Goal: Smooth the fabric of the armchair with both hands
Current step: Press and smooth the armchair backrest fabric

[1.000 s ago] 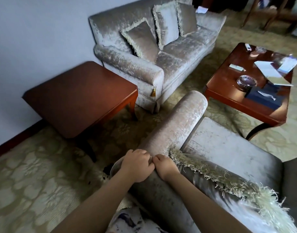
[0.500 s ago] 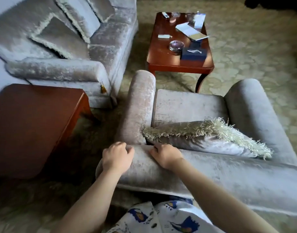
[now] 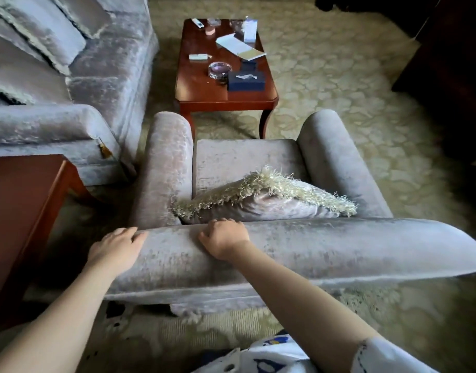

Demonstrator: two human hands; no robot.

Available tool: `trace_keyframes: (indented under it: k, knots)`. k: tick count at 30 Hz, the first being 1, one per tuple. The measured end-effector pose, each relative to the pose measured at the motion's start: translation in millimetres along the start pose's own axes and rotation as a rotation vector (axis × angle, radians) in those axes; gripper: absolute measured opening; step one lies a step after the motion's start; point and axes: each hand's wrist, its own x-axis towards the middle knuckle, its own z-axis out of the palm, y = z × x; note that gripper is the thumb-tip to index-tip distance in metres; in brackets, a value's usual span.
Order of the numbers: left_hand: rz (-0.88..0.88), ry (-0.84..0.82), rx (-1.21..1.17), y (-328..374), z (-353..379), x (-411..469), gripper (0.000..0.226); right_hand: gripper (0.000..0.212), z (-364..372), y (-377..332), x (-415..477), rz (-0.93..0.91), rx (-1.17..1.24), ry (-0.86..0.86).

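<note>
Hands spread apart since earlier frame — left hand point(image 3: 115, 249) now at left end of armchair point(image 3: 312, 254) backrest top, grip open, palm flat; right hand point(image 3: 224, 239) mid-left, fingers loosely curled on fabric, clasping nothing. Best: flatten both palms, sweep rightward with even pressure — avoid cushion point(image 3: 261, 203) just beyond.

We count one armchair point(image 3: 285, 251), one fringed cushion point(image 3: 263, 200) on it, two wooden tables point(image 3: 204, 95) point(image 3: 21, 211) (sofa point(image 3: 105, 76) aside), two hands point(image 3: 115, 250) point(image 3: 224, 239).

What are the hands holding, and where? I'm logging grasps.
Nothing is held. The left hand and right hand rest palm-down on the armchair's back top.
</note>
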Motion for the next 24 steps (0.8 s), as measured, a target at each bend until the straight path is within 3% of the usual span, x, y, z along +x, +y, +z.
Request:
trace_keyframes:
  k: [3,6,11,15,19,24]
  knots:
    - [-0.092,-0.07,0.067,19.2,-8.4,-7.6,0.055,0.058,-10.5,28.5,-12.4,-0.056,-0.013,-0.023]
    - [0.026,-0.054,0.199,90.7,-9.8,-19.8,0.054,0.058,-24.9,95.2,-32.9,-0.041,-0.012,-0.007]
    - [0.344,-0.115,0.065,306.7,20.7,-56.3,0.065,0.054,-56.1,270.9,-75.3,0.166,-0.042,-0.029]
    - [0.429,-0.085,-0.013,463.3,41.2,-83.8,0.073,0.048,-92.5,392.2,-102.2,0.33,-0.085,-0.076]
    - [0.485,-0.156,0.029,553.5,48.1,-95.6,0.066,0.046,-104.6,440.1,-115.3,0.318,-0.073,-0.165]
    - [0.551,-0.299,0.04,599.2,44.2,-81.7,0.043,0.045,-109.4,453.0,-113.2,0.255,-0.014,-0.181]
